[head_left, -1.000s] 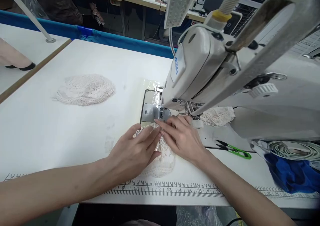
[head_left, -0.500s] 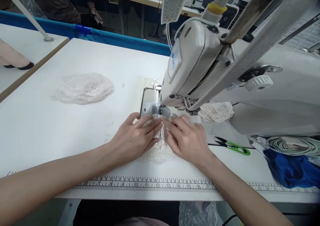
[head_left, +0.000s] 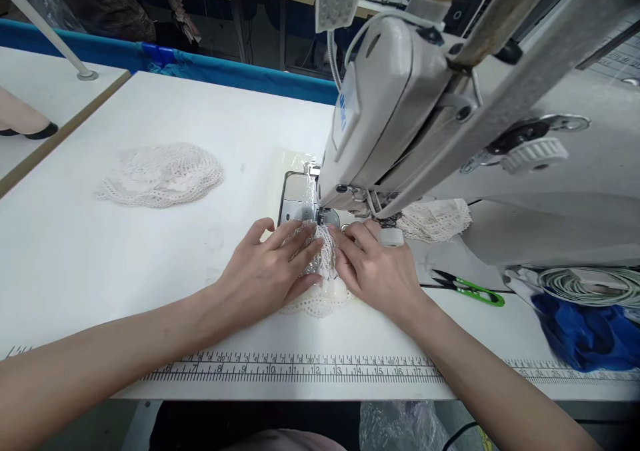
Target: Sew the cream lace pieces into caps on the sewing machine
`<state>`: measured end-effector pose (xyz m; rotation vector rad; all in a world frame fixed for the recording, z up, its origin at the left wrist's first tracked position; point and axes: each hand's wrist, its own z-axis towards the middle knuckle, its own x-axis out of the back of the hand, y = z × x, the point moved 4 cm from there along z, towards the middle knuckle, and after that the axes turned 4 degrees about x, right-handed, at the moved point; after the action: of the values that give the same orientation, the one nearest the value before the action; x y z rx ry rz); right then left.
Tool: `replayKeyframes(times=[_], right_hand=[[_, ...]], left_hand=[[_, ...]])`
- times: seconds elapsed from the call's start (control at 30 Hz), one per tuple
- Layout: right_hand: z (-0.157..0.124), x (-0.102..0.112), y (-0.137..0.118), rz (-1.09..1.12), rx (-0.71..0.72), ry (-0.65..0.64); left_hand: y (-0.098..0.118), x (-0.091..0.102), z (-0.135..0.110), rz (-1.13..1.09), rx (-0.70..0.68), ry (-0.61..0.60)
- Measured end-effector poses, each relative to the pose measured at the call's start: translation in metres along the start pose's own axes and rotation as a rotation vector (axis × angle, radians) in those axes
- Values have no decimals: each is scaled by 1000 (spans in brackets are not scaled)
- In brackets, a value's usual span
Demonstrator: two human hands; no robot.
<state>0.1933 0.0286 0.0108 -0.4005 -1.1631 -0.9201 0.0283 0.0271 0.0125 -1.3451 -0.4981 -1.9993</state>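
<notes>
A piece of white lace trim (head_left: 326, 254) lies under the needle area of the sewing machine (head_left: 383, 98), its scalloped edge spread toward me. My left hand (head_left: 267, 261) rests on its left side, fingers stretched out and flat, tips close to the presser foot (head_left: 321, 216). On the other side, my right hand (head_left: 377, 261) has its fingers bent in and holds the right edge of the lace between thumb and forefinger. The metal needle plate (head_left: 299, 210) shows just beyond my left fingers. My fingers cover part of the lace.
A pile of lace (head_left: 163, 174) lies on the left of the white table (head_left: 235, 124). More lace (head_left: 435, 220) sits under the machine arm. Green-handled thread snips (head_left: 473, 290), blue cloth (head_left: 587, 334) and a coil (head_left: 593, 286) lie right. A ruler strip (head_left: 295, 369) lines the front edge.
My fingertips have moved apart, baring more lace between them; the right fingertips slid right. The lace has shifted slightly away from me toward the presser foot. The view has tilted a little.
</notes>
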Motion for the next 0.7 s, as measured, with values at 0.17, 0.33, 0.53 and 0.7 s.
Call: replayKeyframes(times=[0.17,0.33,0.53,0.7], right_hand=[[-1,-1,0,-18,8,12],[-1,-1,0,-29,16,30],[-1,0,0,-42,7,27],[-2,-1,2,-56,-8,27]], left_hand=[[-1,-1,2,-27,6,10],[-2,-2,1,-15,9,4],[-3,-2,1,-30,21,-9],[-3,-3,2,-20,27,-3]])
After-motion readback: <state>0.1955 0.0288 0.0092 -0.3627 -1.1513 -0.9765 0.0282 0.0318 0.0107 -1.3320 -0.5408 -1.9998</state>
